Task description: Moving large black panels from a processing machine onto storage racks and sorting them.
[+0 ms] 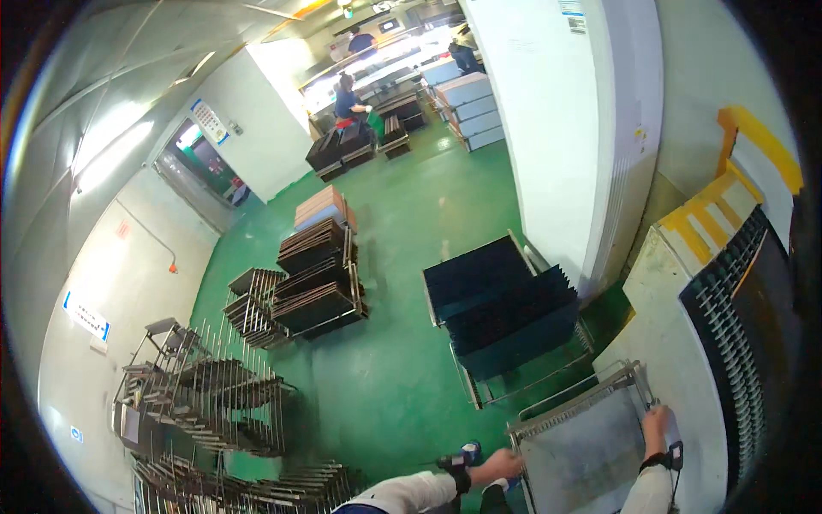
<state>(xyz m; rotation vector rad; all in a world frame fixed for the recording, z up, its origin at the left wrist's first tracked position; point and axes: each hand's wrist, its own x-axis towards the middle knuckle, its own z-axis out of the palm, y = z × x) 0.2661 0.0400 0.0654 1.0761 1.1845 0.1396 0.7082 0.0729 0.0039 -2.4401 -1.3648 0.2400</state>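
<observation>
In front of me at the lower right stands a metal rack cart [569, 418] with a toothed rail across its far end. A flat grey panel [582, 458] fills the space between its sides. My left hand [497, 468] is closed at the cart's near left side rail. My right hand [657, 423] has its fingers wrapped round the frame close to the far right corner. Dark bands circle both wrists. Just beyond the cart, another wire rack [479, 396] carries upright dark panels [514, 321].
Right of me runs a machine with a roller conveyor [728, 343] and a yellow-striped guard [693, 223]. A white pillar [574, 128] rises ahead. Loaded racks [317, 283] and slotted metal racks [214, 385] line the left. On the green floor [402, 248], a person [347, 98] works far off.
</observation>
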